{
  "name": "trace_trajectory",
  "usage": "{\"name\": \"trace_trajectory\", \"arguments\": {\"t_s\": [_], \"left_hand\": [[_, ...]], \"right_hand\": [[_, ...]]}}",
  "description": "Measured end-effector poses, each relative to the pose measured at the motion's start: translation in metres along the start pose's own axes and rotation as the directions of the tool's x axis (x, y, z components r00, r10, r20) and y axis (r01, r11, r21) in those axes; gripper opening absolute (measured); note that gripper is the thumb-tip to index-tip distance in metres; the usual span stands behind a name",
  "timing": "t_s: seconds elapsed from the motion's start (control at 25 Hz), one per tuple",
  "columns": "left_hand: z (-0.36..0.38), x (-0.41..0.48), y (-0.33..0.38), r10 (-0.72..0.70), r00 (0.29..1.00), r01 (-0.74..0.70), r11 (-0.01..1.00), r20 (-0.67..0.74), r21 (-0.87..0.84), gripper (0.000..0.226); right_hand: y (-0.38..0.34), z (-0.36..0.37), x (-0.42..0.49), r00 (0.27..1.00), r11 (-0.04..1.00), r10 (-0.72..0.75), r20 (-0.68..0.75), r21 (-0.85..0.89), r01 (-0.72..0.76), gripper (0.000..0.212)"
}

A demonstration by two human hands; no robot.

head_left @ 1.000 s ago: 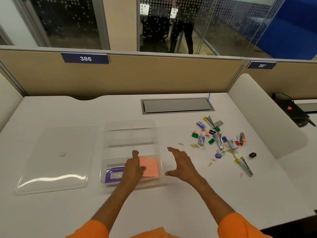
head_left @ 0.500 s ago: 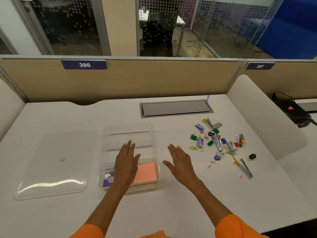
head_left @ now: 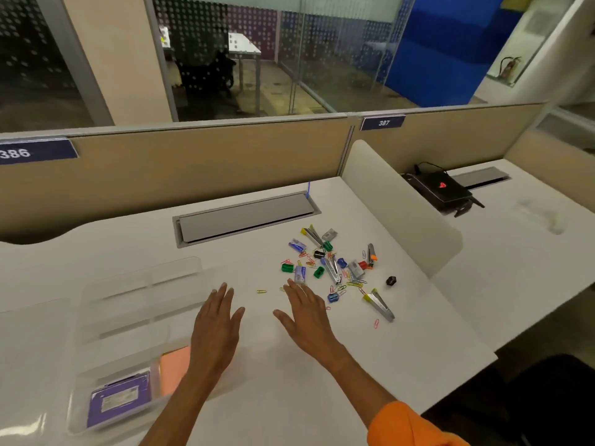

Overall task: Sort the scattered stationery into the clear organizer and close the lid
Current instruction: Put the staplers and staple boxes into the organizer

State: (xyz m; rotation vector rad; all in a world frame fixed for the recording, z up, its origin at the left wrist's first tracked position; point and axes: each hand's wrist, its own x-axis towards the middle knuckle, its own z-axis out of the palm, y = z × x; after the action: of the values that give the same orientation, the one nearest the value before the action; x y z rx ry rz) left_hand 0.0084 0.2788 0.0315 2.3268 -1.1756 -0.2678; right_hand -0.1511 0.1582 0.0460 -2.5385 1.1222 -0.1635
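The clear organizer lies on the white desk at the lower left, with a purple packet and an orange pad in its near compartment. Its lid lies flat further left, mostly cut off. Scattered stationery covers the desk to the right: paper clips, binder clips, sharpeners, staple boxes. My left hand hovers flat with straight fingers just right of the organizer, holding nothing. My right hand is flat and empty too, its fingertips at the near edge of the pile by a loose yellow paper clip.
A grey cable flap is set into the desk behind the pile. A white rounded divider bounds the desk on the right; beyond it lies a black device. A beige partition closes the back.
My left hand left the organizer's near compartment and moved right, over the desk. My right hand reached forward to the pile's edge. The view swung right.
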Motion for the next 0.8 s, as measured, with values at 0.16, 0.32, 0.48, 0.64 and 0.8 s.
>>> {"name": "trace_trajectory", "arguments": {"t_s": [0.16,0.32,0.48,0.64,0.8], "left_hand": [[0.025,0.015,0.034,0.057,0.996,-0.057,0.998,0.067,0.002,0.055],[0.048,0.032,0.067,0.082,0.986,-0.083,0.997,0.142,0.004,0.057],[0.067,0.049,0.092,0.108,0.973,-0.112,0.994,0.203,0.009,0.057],[0.08,0.066,0.11,0.113,0.965,-0.121,0.992,0.237,0.021,0.058],[0.092,0.085,0.12,0.121,0.954,-0.124,0.992,0.275,-0.009,0.059]], "right_hand": [[0.046,-0.012,-0.002,0.996,0.996,0.092,0.014,0.015,-0.092,0.074],[0.088,-0.019,0.001,0.987,0.986,0.159,0.007,0.055,-0.159,0.06],[0.119,-0.022,0.011,0.976,0.971,0.22,-0.004,0.093,-0.219,0.058],[0.139,-0.023,0.026,0.97,0.967,0.24,-0.036,0.101,-0.235,0.058],[0.153,-0.02,0.049,0.959,0.959,0.28,-0.051,0.057,-0.277,0.049]]}}
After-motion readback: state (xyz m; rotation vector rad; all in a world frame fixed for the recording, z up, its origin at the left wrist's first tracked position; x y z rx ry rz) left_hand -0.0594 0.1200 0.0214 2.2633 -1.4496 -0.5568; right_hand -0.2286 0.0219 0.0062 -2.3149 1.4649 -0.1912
